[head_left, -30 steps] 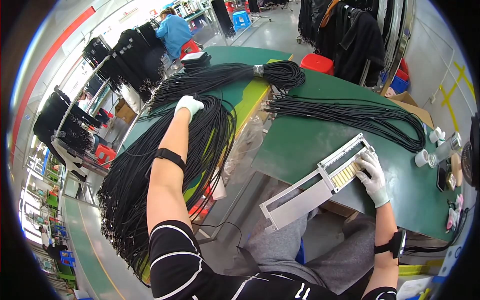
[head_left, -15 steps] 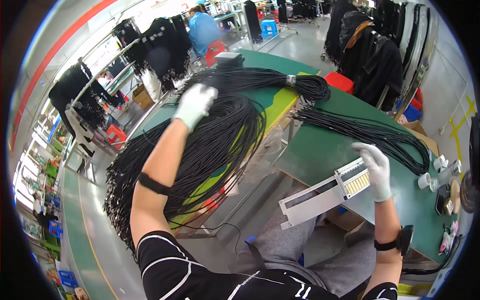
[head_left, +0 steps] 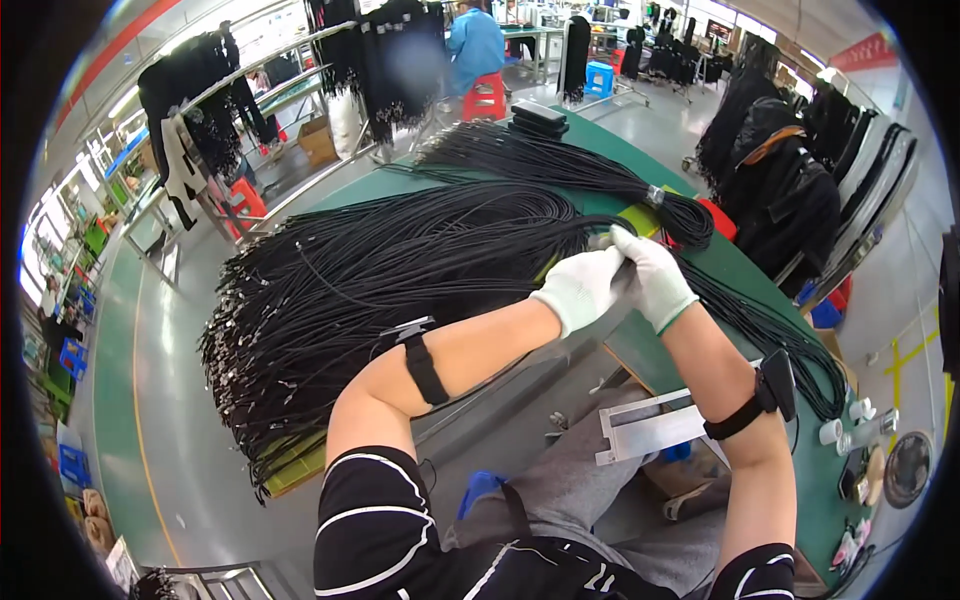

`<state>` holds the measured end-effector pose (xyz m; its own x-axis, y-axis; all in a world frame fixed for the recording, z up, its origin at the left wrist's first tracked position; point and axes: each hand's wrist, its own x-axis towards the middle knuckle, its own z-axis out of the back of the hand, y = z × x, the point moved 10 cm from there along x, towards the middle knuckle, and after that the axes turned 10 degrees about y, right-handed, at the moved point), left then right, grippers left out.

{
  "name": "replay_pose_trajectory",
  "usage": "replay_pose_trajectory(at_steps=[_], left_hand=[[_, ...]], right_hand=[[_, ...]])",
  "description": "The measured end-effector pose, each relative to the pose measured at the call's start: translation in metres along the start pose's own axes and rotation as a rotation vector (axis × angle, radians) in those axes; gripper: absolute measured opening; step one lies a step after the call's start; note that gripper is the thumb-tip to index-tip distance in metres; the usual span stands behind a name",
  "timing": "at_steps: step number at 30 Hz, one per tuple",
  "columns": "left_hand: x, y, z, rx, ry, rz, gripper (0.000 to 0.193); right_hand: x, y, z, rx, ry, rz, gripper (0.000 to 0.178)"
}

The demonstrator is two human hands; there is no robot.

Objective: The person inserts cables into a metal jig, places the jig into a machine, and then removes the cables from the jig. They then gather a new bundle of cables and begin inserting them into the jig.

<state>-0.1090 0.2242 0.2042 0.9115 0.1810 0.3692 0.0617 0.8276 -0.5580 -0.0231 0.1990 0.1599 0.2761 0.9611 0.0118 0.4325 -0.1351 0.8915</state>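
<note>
The person's gloved left hand and right hand met beside the looped end of the black cables on the green tabletop, though whether either gripped anything could not be told.

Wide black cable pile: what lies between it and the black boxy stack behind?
The banded black cable bundle lies between the wide black cable pile and the black boxy stack, as the head view shows.
</note>
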Motion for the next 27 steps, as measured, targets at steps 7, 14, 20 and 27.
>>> replay_pose_trajectory(at_steps=[7, 14, 20, 27], left_hand=[[-0.061, -0.045, 0.163, 0.663, -0.691, -0.316, 0.026], [-0.068, -0.067, 0.170, 0.677, -0.529, -0.289, 0.038], [-0.046, 0.005, 0.160, 0.403, 0.007, -0.219, 0.019], [-0.181, 0.099, 0.289, 0.918, -0.177, 0.188, 0.021]], right_hand=[[-0.005, 0.121, -0.103, -0.133, 0.196, 0.374, 0.029], [-0.013, 0.158, -0.106, -0.195, 0.097, 0.337, 0.031], [-0.057, 0.163, -0.153, -0.513, 0.222, 0.369, 0.031], [-0.111, 0.226, 0.004, -0.025, 0.030, 0.468, 0.024]])
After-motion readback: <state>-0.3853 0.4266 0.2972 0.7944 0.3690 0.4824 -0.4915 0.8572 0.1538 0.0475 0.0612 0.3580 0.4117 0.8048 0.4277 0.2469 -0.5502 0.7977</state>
